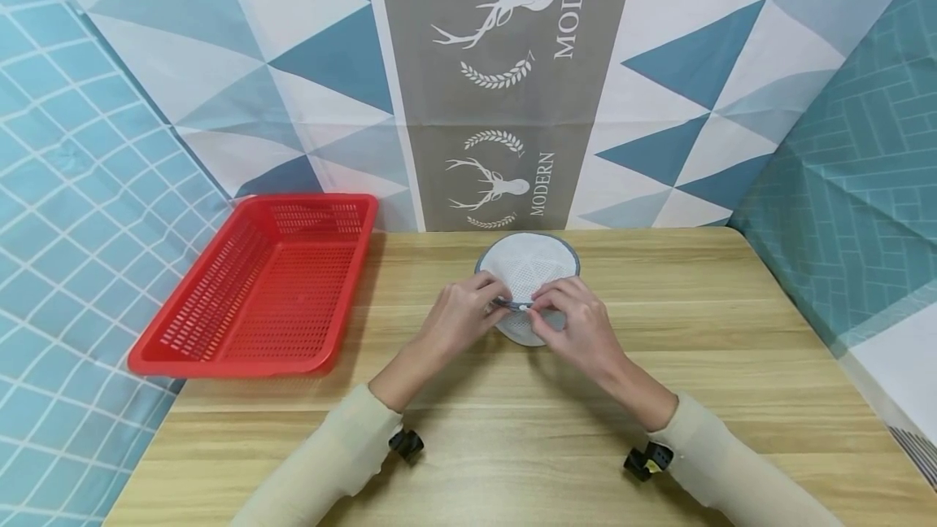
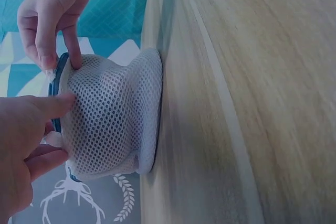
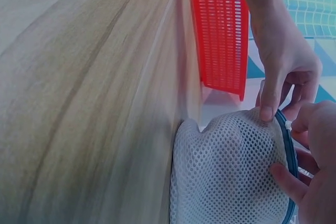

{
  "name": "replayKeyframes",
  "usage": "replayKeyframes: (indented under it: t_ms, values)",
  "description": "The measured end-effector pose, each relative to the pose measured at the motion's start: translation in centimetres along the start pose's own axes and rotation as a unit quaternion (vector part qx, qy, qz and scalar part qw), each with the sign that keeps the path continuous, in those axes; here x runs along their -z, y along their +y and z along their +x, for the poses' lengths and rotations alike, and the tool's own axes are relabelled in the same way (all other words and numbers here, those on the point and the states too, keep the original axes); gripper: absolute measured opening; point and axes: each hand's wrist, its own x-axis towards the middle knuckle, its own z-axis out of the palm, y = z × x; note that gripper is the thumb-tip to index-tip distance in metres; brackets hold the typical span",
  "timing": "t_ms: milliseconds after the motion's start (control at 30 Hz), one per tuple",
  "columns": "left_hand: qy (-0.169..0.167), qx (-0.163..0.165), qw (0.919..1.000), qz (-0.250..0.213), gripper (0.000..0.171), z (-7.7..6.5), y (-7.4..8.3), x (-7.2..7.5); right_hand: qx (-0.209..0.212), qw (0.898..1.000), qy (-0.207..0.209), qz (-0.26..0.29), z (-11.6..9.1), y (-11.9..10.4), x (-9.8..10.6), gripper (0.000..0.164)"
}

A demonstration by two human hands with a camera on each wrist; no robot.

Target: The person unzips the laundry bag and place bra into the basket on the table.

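A round white mesh laundry bag with a dark blue zipped rim stands on its base near the table's back edge. On the left side my left hand pinches the rim between thumb and fingers. My right hand holds the rim from the right, its thumb and fingertip at a small white zipper pull. In the left wrist view the soft mesh wall bulges and creases between rim and base. The bag's inside is hidden in both wrist views.
A red plastic basket with slotted walls stands to the left, its outer corner out past the table edge. The wooden table meets a patterned backdrop behind the bag. Small black wrist cameras hang under both sleeves.
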Motion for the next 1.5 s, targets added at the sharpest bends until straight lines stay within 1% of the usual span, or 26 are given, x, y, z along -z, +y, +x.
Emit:
replayKeyframes:
  t_ms: [233,467,600,733,967,1067,1233,1500]
  values:
    - [-0.011,0.006,0.9999,0.011,0.018,-0.15,-0.02,0.19,-0.005,1.0,-0.011,-0.008,0.15,-0.1,0.14,0.01]
    - [-0.035,0.013,0.9992,-0.014,0.019,-0.13,0.07,0.36,-0.003,1.0,-0.021,-0.01,0.07,-0.03,0.21,0.009]
    - [-0.04,0.012,0.9989,-0.021,0.02,-0.13,0.07,0.45,0.0,1.0,-0.017,-0.007,-0.03,0.03,0.18,0.01]
    - [-0.03,0.008,0.9994,-0.015,0.022,-0.22,0.07,0.58,0.004,1.0,-0.011,0.0,-0.1,0.04,0.1,0.011]
    - [0.008,0.003,0.9998,0.015,0.02,0.04,0.06,0.43,0.001,1.0,0.004,0.013,-0.06,-0.07,-0.03,0.011]
    - [0.013,0.004,0.9998,0.017,0.021,0.18,0.12,0.31,-0.001,1.0,0.006,0.014,-0.03,-0.15,-0.06,0.011]
    - [-0.001,-0.001,0.9999,0.011,0.021,0.26,0.31,0.29,-0.004,1.0,-0.001,0.008,-0.12,-0.21,-0.04,0.012]
    - [-0.026,0.004,0.9996,-0.006,0.02,0.12,0.51,0.53,-0.006,1.0,-0.007,0.009,-0.23,-0.09,0.02,0.012]
